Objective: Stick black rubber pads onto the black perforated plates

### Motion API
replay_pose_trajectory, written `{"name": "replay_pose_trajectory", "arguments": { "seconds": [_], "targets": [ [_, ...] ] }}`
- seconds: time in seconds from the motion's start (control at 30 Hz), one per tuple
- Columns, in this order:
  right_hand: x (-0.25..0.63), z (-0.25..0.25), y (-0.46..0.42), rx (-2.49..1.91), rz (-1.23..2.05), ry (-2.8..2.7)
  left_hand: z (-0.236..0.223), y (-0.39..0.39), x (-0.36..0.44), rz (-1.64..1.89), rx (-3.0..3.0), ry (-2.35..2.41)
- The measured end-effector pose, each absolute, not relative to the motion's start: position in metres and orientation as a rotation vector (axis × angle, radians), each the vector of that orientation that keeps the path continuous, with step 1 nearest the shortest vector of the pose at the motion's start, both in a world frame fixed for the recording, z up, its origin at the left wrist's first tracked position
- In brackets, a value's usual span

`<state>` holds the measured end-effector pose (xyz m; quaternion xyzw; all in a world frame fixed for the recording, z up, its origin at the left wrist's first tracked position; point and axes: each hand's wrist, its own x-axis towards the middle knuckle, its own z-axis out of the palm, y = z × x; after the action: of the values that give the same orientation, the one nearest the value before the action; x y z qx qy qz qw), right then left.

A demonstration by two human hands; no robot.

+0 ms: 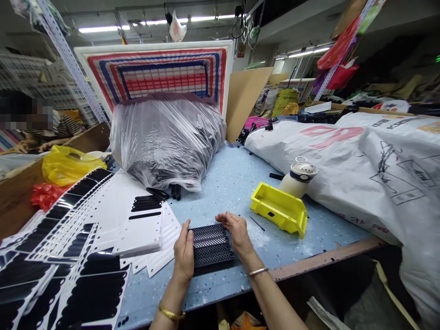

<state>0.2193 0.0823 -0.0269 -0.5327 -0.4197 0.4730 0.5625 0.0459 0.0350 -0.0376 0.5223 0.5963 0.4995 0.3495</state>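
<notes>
Left hand: fingers open, pressed against black perforated plastic strips | right hand: fingers open, tips at strips' far corner | strips: stacked flat near tabletop front edge, between hands | yellow plastic bin: just right

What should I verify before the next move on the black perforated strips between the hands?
1. Left hand and right hand both touching the black perforated strips: ok.
2. Strips lying flat on the blue speckled table: ok.
3. Yellow plastic bin standing apart from the strips: ok.
4. Thin black rod lying loose beside the right hand: not ok.
5. Holes in every strip unblocked: cannot tell, too small to see.
</notes>
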Motion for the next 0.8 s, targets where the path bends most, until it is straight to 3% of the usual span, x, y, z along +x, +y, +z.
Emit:
{"name": "replay_pose_trajectory", "arguments": {
  "seconds": [0.57,0.8],
  "targets": [
    [0.209,-0.022,0.082,-1.273,1.051,-1.169,-0.044,0.031,0.048,1.333,1.308,1.594],
    [0.266,0.018,0.065,-1.373,0.784,-1.384,-0.039,0.025,0.031,1.283,1.268,1.562]
  ]
}}
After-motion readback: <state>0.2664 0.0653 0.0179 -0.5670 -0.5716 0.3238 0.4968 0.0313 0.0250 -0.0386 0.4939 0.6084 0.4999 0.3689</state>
